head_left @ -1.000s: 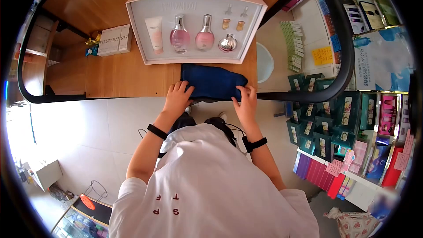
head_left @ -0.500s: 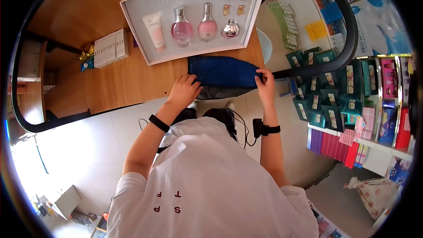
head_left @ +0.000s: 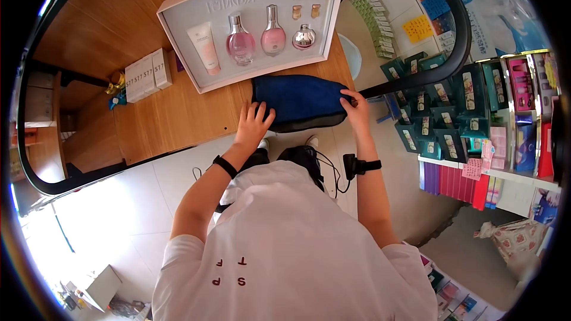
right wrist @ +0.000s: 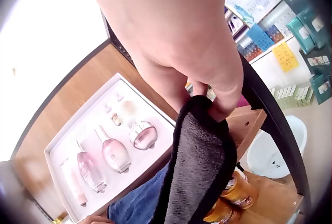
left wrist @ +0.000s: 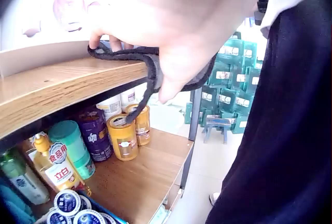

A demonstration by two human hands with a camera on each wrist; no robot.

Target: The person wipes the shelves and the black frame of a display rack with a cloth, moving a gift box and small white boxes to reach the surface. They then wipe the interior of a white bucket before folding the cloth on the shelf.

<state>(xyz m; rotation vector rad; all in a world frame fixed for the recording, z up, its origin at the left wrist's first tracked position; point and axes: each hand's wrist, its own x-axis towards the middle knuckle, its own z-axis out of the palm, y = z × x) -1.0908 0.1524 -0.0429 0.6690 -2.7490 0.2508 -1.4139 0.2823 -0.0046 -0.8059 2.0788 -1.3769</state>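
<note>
A blue cloth (head_left: 302, 96) with a black border lies at the shelf's front edge, its near side hanging past it. Its fluffy grey underside (right wrist: 194, 156) faces the right wrist camera. My left hand (head_left: 254, 125) is at the cloth's left end. In the left wrist view its fingers (left wrist: 94, 38) lie over the border and the thumb (left wrist: 170, 85) hangs below, with the cloth between them. At the right end, my right hand (head_left: 355, 110) pinches a corner between thumb and fingers, the edge folded up.
Behind the cloth, a shallow gift box (head_left: 178, 35) holds pink bottles and a tube. White boxes (head_left: 148, 77) stand left on the wooden shelf (head_left: 172, 125). A black curved frame (head_left: 452, 59) runs along the right. Bottles and jars (left wrist: 124, 136) fill the lower shelf. Green boxes (head_left: 440, 113) stand right.
My right hand has moved right with its corner, so my hands are farther apart and the cloth is more spread out. Its dark near border now shows. The head view has turned slightly.
</note>
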